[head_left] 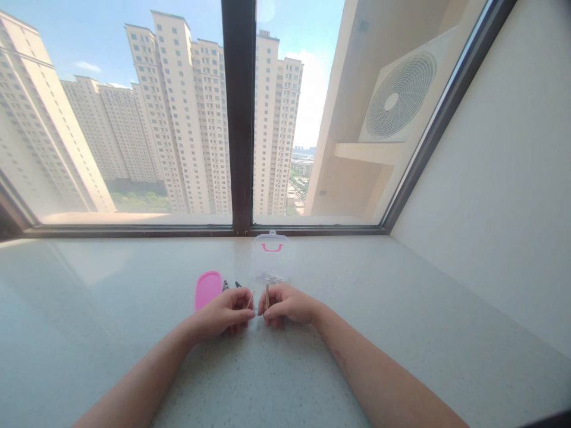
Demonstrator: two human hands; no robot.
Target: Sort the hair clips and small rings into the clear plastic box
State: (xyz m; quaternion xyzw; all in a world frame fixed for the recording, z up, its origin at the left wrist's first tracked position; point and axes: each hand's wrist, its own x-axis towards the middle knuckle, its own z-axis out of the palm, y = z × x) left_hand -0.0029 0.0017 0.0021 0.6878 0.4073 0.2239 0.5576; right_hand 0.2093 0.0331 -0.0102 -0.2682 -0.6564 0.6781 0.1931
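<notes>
My left hand (232,310) is closed in a pinch on a thin, light-brown strip (251,298), which stands up at a slant from the fingers. Close beside it, my right hand (288,302) grips a narrow, brownish stick-like piece (267,292) held nearly upright. Both pieces are too small for me to tell their kind. The fingertips of the two hands almost meet just above the counter. Behind my left hand lie small dark clip-like things (225,285), partly covered by the fingers.
A pink lid (208,289) lies flat left of the hands. Beyond them, a clear plastic box (273,261) with a pink handle stands by the window frame (243,119), small items at its bottom. A white wall (499,178) bounds the pale speckled counter (111,309) on the right.
</notes>
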